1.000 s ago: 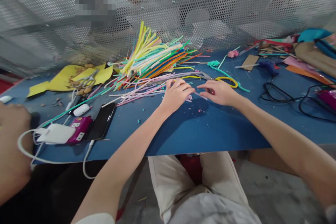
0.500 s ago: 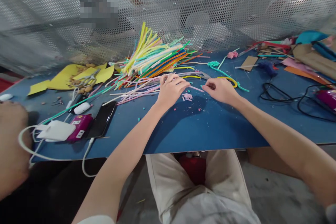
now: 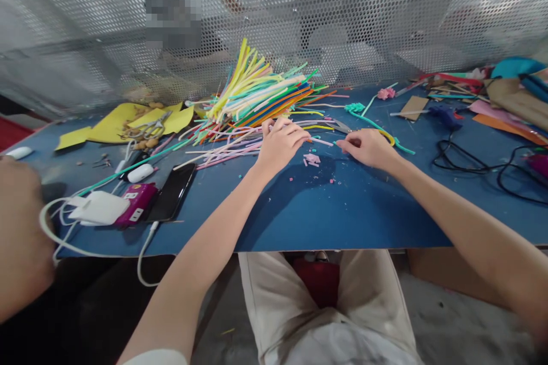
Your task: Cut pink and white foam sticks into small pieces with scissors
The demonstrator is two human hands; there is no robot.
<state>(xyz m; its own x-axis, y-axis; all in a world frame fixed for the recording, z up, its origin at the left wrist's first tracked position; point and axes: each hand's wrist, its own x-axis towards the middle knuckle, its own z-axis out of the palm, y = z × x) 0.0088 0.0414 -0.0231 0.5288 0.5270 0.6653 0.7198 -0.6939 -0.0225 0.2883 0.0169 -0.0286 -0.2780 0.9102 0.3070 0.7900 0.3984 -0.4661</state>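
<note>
My left hand (image 3: pixel 283 141) is closed over a pale lilac pipe cleaner (image 3: pixel 322 141), whose short end sticks out to the right. My right hand (image 3: pixel 367 148) is pinched close to that end, with a tiny teal bit by its fingertips; what it grips is hidden. Below them lies a small heap of lilac cut pieces (image 3: pixel 311 159). Loose lilac and pink pipe cleaners (image 3: pixel 231 153) run out to the left from under my left hand. Behind my right hand are scissors (image 3: pixel 340 125), partly hidden, and a yellow loop (image 3: pixel 389 136).
A large bundle of coloured pipe cleaners (image 3: pixel 261 97) lies at the back, before a perforated metal screen (image 3: pixel 265 23). A phone (image 3: pixel 173 194), white charger (image 3: pixel 103 208) and cables are at left, beside another person's arm (image 3: pixel 21 234). A glue gun (image 3: pixel 445 116) with black cord lies right.
The view has shifted slightly, moving the table things to the right. My right hand is a little farther from my left, and both keep nearly the same pose.
</note>
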